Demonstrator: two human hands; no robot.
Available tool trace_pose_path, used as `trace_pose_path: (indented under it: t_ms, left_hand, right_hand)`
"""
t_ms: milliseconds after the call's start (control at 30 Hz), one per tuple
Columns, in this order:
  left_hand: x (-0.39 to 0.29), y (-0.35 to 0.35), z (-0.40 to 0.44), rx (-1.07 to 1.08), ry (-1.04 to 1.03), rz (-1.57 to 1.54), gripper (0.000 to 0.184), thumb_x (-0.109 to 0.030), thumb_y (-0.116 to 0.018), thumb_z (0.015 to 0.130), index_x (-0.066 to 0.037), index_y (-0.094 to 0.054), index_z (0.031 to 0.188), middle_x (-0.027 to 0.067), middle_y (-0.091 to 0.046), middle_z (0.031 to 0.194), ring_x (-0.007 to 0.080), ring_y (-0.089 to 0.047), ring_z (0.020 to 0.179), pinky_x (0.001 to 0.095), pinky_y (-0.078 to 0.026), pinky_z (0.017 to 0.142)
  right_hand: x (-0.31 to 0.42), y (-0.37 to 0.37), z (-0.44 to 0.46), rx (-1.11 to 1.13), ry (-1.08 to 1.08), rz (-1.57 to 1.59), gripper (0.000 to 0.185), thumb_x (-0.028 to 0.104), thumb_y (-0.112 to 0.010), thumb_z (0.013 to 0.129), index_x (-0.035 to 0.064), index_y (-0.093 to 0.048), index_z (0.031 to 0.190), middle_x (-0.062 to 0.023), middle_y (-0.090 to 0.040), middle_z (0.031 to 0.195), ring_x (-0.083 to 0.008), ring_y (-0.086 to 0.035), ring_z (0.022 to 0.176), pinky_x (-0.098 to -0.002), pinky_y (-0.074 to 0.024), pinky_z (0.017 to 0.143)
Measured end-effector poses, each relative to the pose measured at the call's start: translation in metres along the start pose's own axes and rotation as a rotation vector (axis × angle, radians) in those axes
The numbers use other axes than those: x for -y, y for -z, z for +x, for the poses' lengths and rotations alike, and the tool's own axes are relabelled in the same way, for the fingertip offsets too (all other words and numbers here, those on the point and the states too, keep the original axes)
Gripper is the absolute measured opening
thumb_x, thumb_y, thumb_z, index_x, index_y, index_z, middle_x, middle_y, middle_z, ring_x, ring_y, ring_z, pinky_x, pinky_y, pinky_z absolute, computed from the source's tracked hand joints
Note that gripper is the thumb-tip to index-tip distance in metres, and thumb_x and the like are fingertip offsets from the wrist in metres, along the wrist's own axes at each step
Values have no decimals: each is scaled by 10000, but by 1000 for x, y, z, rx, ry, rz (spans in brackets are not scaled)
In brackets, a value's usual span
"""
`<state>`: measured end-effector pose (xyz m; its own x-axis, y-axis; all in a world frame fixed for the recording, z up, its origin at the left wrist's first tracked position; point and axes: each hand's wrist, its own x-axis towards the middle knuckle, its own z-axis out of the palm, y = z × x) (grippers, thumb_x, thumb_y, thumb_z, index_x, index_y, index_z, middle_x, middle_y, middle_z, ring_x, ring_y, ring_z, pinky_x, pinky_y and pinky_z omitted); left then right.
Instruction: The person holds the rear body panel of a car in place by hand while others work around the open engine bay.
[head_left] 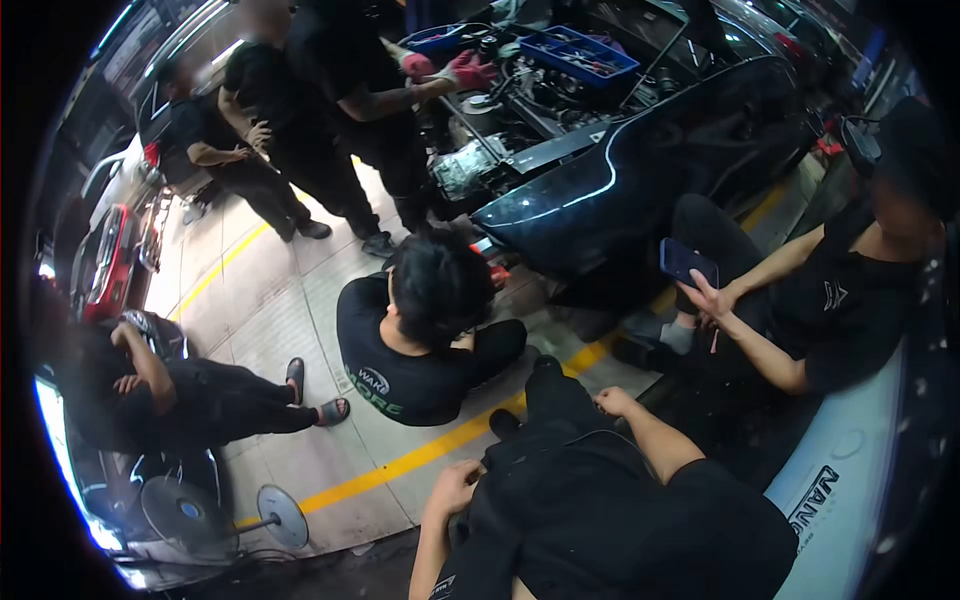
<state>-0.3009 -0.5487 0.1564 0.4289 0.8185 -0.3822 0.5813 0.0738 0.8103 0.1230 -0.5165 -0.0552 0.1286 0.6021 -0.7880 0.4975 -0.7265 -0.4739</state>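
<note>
At the bottom, my left hand point(462, 487) rests beside my leg in black trousers point(565, 405). Its fingers are curled, and no object shows in them. On the other side of my lap, my right hand point(615, 401) is closed in a loose fist against the dark cloth, with nothing visible in it. A person in a black shirt point(375, 385) sits on the floor just ahead of my feet, facing the dark car. What that person's hands do is hidden by the head and body.
A dark car fender point(640, 180) stands ahead, with a blue parts tray point(578, 55) over the engine bay. A person with red gloves point(468, 72) leans there. At right, a seated person holds a phone point(688, 262). Round metal plates point(283, 517) stand lower left, near a yellow floor line point(400, 468).
</note>
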Motion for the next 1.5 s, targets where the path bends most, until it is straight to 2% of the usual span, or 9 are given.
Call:
trace_pose_path:
  t_ms: [333, 600, 667, 767, 833, 900, 1067, 1300, 1500]
  left_hand:
    - [-68, -4, 103, 16, 25, 45, 320, -369, -740, 804, -68, -703, 908, 100, -681, 835, 265, -667, 815, 370, -522, 752]
    - [-144, -14, 232, -24, -150, 358, 250, -302, -646, 883, -54, -670, 904, 131, -677, 840, 310, -675, 787, 413, -532, 723]
    - [-149, -13, 248, -51, -75, 299, 250, -274, -645, 893, -38, -693, 962, 151, -693, 869, 296, -686, 809, 392, -536, 746]
    - [-107, -25, 271, -99, -10, 229, 250, -264, -623, 905, -33, -695, 967, 159, -697, 838, 269, -692, 764, 366, -536, 722]
    - [-62, -40, 274, -151, 276, 57, 282, -286, -606, 923, -17, -688, 944, 144, -707, 817, 258, -703, 775, 351, -534, 706]
    - [79, -86, 254, -300, 348, 1, 376, -371, -573, 936, -19, -705, 932, 142, -698, 752, 226, -685, 679, 342, -537, 679]
    - [121, -105, 155, 177, 1007, -56, 307, -280, -524, 954, -41, -669, 1080, 116, -713, 823, 230, -670, 639, 359, -511, 550]
    - [138, -111, 145, -282, 949, -472, 271, -223, -564, 916, 2, -639, 1046, 127, -698, 831, 205, -654, 643, 334, -513, 541]
    - [78, -124, 225, -436, 634, -558, 321, -291, -593, 928, 14, -677, 983, 113, -692, 767, 187, -661, 647, 320, -539, 620]
  right_hand:
    - [23, 61, 36, -9, -46, -84, 249, 285, -607, 890, 57, -705, 909, -77, -703, 746, -198, -668, 602, -356, -525, 555]
    - [118, 136, 83, -299, 367, 244, 280, 314, -701, 829, 70, -693, 966, -127, -720, 879, -258, -695, 824, -363, -537, 741]
    - [140, 148, 102, -371, 530, 260, 213, 258, -676, 880, 63, -665, 966, -47, -661, 749, -130, -614, 584, -292, -501, 551]
    - [178, 177, 113, -378, 616, 254, 225, 274, -670, 894, 59, -647, 955, -32, -594, 710, -120, -577, 567, -284, -485, 521]
    - [198, 194, 111, -232, 444, 369, 318, 342, -708, 839, 30, -679, 893, -149, -655, 860, -275, -653, 849, -380, -515, 767]
    - [202, 194, 115, -439, 531, 187, 334, 346, -705, 844, 19, -678, 905, -149, -656, 857, -271, -657, 794, -384, -523, 742]
    - [208, 207, 108, -181, 334, 408, 312, 339, -661, 907, 37, -637, 981, -38, -626, 797, -117, -605, 644, -271, -512, 547]
    - [196, 213, 150, -305, 459, 116, 362, 364, -678, 874, 6, -669, 927, -103, -659, 754, -193, -648, 608, -346, -530, 566]
    - [235, 255, 123, -491, 598, -6, 289, 323, -698, 837, 57, -677, 948, -173, -631, 1018, -332, -632, 955, -402, -509, 849]
